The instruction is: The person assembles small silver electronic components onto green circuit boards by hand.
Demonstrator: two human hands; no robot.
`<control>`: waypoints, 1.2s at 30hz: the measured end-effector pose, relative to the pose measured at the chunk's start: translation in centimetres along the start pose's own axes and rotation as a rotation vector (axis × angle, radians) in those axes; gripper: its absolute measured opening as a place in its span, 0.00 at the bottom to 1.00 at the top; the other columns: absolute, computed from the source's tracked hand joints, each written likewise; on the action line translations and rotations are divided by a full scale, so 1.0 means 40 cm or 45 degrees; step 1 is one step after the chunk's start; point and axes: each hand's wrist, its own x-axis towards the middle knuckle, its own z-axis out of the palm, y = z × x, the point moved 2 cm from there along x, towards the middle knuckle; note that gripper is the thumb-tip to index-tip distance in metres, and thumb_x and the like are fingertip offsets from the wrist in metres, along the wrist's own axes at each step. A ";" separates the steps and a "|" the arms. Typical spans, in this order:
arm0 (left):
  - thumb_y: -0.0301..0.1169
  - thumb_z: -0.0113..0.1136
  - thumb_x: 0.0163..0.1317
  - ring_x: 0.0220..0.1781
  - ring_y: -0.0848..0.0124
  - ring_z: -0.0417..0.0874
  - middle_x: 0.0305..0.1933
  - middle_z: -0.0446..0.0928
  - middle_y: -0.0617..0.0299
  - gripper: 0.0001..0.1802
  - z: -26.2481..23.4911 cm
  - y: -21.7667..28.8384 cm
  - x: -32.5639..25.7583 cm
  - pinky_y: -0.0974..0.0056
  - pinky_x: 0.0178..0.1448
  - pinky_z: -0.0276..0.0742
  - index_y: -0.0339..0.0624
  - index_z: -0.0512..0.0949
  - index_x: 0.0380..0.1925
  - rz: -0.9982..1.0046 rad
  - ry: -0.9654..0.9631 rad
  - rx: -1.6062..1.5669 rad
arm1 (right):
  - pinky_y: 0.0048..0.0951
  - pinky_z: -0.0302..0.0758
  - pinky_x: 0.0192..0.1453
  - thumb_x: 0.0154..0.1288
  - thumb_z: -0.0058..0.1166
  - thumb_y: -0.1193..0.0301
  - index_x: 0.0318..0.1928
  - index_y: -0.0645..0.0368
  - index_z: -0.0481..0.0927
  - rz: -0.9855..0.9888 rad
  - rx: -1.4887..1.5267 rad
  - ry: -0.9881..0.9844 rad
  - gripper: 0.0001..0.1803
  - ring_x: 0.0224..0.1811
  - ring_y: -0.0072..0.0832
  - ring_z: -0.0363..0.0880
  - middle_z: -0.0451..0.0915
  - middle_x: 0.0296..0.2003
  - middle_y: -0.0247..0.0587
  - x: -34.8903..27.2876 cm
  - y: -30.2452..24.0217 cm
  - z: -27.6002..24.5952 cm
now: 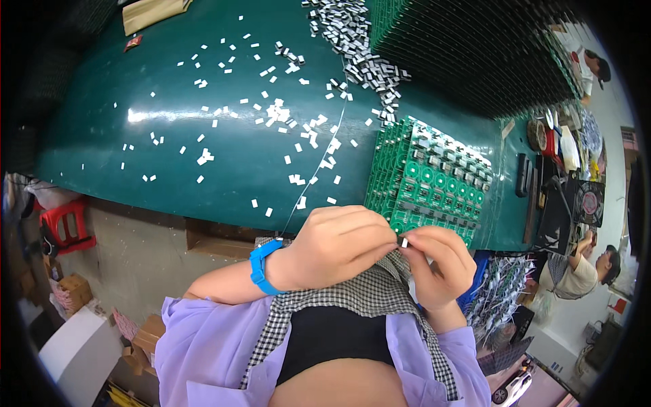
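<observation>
A red stool [62, 212] stands at the frame's left edge, near the glossy green table [88, 149] spanning the upper left and centre. White bits [277, 112] scatter over it, thickening into a heap [347, 30] at top centre. Right of centre sits a stack of green circuit boards [441, 178]; a co-worker [575, 277] is at far right. At lower centre the left hand [332, 244] bends inward, fingers together; whether it grips anything, I cannot tell. Meeting its tips, the right hand [444, 268] pinches a small white piece [404, 243] between thumb and forefinger.
</observation>
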 end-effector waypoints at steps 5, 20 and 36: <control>0.20 0.57 0.56 0.42 0.52 0.81 0.41 0.80 0.50 0.12 -0.137 -0.089 0.078 0.56 0.47 0.77 0.34 0.77 0.42 0.013 -0.237 0.648 | 0.27 0.78 0.38 0.44 0.66 0.87 0.35 0.66 0.82 0.143 0.007 0.211 0.14 0.33 0.33 0.82 0.82 0.33 0.46 -0.005 0.030 -0.033; 0.20 0.56 0.59 0.60 0.53 0.75 0.58 0.74 0.50 0.15 -0.184 -0.313 0.099 0.58 0.62 0.72 0.36 0.77 0.48 -0.066 -0.307 0.904 | 0.27 0.78 0.35 0.45 0.66 0.86 0.35 0.66 0.82 0.018 -0.044 0.104 0.13 0.33 0.33 0.82 0.82 0.33 0.45 -0.002 0.033 -0.052; 0.19 0.58 0.53 0.41 0.58 0.77 0.37 0.75 0.56 0.13 -0.116 -0.146 0.035 0.59 0.45 0.75 0.37 0.79 0.40 -0.254 -0.001 0.787 | 0.27 0.75 0.27 0.45 0.65 0.83 0.36 0.64 0.82 -0.227 -0.380 -0.098 0.14 0.28 0.31 0.79 0.78 0.31 0.40 0.039 0.032 0.004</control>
